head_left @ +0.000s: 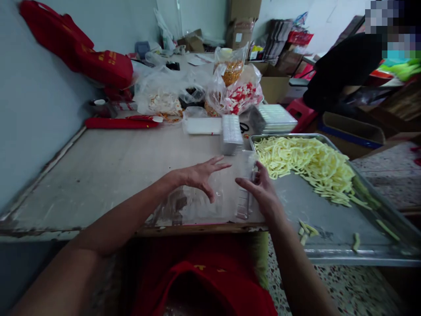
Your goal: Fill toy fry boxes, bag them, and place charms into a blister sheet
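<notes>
My left hand (200, 175) hovers with fingers spread over a clear plastic container (210, 199) that lies at the near edge of the worn table (98, 171). My right hand (261, 191) grips the container's right edge with thumb and fingers. Just to the right sits a large metal tray (329, 245) with a heap of pale yellow snack sticks (309, 164) in its far half and a few loose sticks near its front.
Stacks of clear plastic boxes (232, 134) and lids (274, 118) stand behind the container. Bags of snacks (237, 94) and red cloth (82, 50) crowd the far table. A person in black (342, 70) is at the back right among cardboard boxes.
</notes>
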`<state>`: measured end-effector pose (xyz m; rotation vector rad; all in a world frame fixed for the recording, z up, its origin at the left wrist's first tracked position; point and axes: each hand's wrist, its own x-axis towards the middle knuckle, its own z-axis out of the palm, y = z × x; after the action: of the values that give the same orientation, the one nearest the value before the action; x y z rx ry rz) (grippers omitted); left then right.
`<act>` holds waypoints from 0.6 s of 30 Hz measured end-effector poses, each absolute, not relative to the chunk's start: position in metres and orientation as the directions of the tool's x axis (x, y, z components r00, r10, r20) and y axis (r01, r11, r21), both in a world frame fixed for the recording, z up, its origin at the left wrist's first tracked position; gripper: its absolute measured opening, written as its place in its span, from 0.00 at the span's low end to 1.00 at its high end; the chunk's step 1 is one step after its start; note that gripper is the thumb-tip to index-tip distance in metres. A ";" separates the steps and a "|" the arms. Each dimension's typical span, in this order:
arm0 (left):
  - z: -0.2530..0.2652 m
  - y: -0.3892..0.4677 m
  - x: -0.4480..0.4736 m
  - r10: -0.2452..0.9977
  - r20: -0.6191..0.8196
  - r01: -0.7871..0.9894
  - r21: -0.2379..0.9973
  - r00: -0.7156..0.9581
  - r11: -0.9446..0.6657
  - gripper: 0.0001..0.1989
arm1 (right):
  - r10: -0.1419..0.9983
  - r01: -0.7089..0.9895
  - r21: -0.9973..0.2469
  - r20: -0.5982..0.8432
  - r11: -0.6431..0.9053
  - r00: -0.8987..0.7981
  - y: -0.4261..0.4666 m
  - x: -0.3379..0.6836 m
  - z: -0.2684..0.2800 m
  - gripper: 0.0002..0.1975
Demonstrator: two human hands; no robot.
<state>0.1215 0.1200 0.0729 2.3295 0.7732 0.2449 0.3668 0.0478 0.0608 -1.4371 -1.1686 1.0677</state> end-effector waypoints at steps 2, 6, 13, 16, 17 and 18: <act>0.076 0.126 0.129 0.578 -0.032 0.416 0.728 0.815 -0.546 0.47 | 0.984 0.208 -0.976 -0.022 -0.059 0.175 0.054 0.366 0.055 0.55; 0.053 0.135 0.144 0.731 0.090 0.489 0.687 0.676 -0.537 0.29 | 0.971 0.203 -0.976 -0.032 -0.082 0.236 0.062 0.370 0.049 0.55; 0.013 0.128 0.149 0.529 0.111 0.417 0.489 0.842 -0.766 0.24 | 0.966 0.164 -0.979 -0.082 -0.124 0.245 0.053 0.383 0.052 0.52; 0.019 0.122 0.136 0.577 0.068 0.475 0.493 0.814 -0.728 0.23 | 0.971 0.116 -0.988 -0.078 -0.106 0.225 0.048 0.384 0.051 0.49; 0.022 0.121 0.132 0.585 0.053 0.489 0.493 0.809 -0.720 0.22 | 0.973 0.096 -0.991 -0.074 -0.096 0.217 0.047 0.383 0.052 0.48; 0.023 0.121 0.128 0.594 0.046 0.498 0.494 0.803 -0.713 0.21 | 0.976 0.079 -0.993 -0.067 -0.085 0.208 0.047 0.380 0.053 0.47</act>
<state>0.1277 0.1206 0.0233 2.5234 0.8141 0.2777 0.3804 0.0474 0.0531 -1.4202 -1.0798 1.0662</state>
